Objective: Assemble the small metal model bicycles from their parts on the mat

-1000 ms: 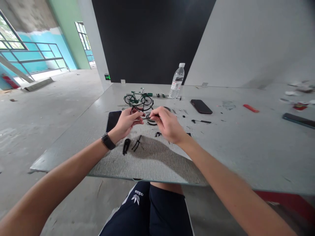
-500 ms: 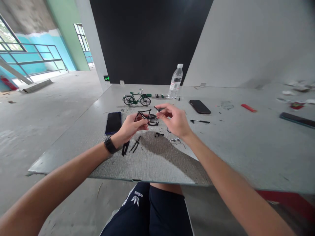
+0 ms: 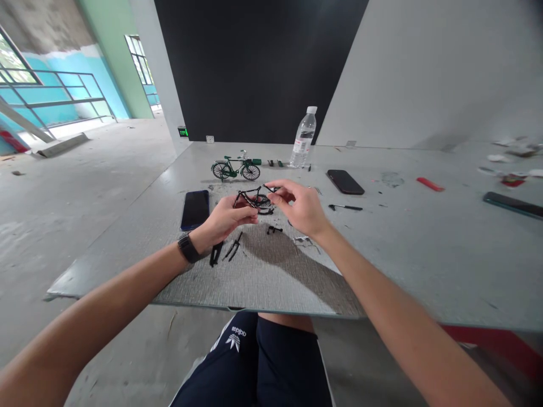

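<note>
My left hand (image 3: 229, 219) grips a small black model bicycle frame (image 3: 248, 195) between thumb and fingers, just above the table. Close by on the right, my right hand (image 3: 300, 208) pinches a thin dark part (image 3: 268, 187); its exact kind is too small to make out. The two parts are near each other, and I cannot tell whether they touch. Behind the hands lies a spoked model wheel (image 3: 263, 201), partly hidden. Below them on the table are a black fork (image 3: 233, 247), another dark flat part (image 3: 215, 254) and a small black piece (image 3: 274, 230).
An assembled green model bicycle (image 3: 236, 168) stands at the back, left of a water bottle (image 3: 304, 138). Phones lie left (image 3: 195, 210) and right (image 3: 345, 182). A small black tool (image 3: 345, 207), silver bits (image 3: 304, 241) and a red object (image 3: 430, 183) are on the table.
The right hand has shifted very slightly left with its small part toward the frame. The left hand keeps its hold on the frame. The view has tilted slightly.
</note>
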A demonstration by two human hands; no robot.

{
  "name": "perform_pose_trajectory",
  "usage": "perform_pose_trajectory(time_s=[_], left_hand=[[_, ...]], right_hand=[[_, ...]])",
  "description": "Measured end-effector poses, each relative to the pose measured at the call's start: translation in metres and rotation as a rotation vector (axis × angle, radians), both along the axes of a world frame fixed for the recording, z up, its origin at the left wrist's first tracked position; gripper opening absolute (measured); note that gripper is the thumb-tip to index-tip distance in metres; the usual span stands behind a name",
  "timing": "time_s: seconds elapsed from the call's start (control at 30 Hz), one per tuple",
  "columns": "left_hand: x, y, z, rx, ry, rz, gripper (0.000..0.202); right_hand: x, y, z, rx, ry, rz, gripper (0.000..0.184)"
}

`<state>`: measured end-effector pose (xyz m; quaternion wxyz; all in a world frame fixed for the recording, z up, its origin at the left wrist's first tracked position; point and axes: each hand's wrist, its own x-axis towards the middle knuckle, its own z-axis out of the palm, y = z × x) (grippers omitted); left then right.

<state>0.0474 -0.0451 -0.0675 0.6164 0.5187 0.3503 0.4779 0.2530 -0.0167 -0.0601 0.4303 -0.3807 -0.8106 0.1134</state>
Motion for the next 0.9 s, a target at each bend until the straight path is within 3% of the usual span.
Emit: perform_pose_trajectory(time_s=[0.47,0.57,0.7,0.9], left_hand=[[-0.002,0.002,-0.005,0.038,0.009,-0.041,0.029],[-0.002,0.002,-0.005,0.017,0.009,-0.04,0.032],[-0.002,0.0,0.0,-0.055,-0.001,-0.031,0.02],[0.0,-0.003,0.005,-0.163,-0.041,0.032,0.04]], right_hand=[[0.001,-0.003,0.005,0.016,-0.072,-0.022,0.027],[0.0,-0.003,0.005,0.003,-0.062,-0.017,0.026],[0.0,-0.003,0.005,-0.015,-0.047,-0.018,0.027],[0.001,-0.002,0.003,-0.02,-0.047,-0.015,0.028]])
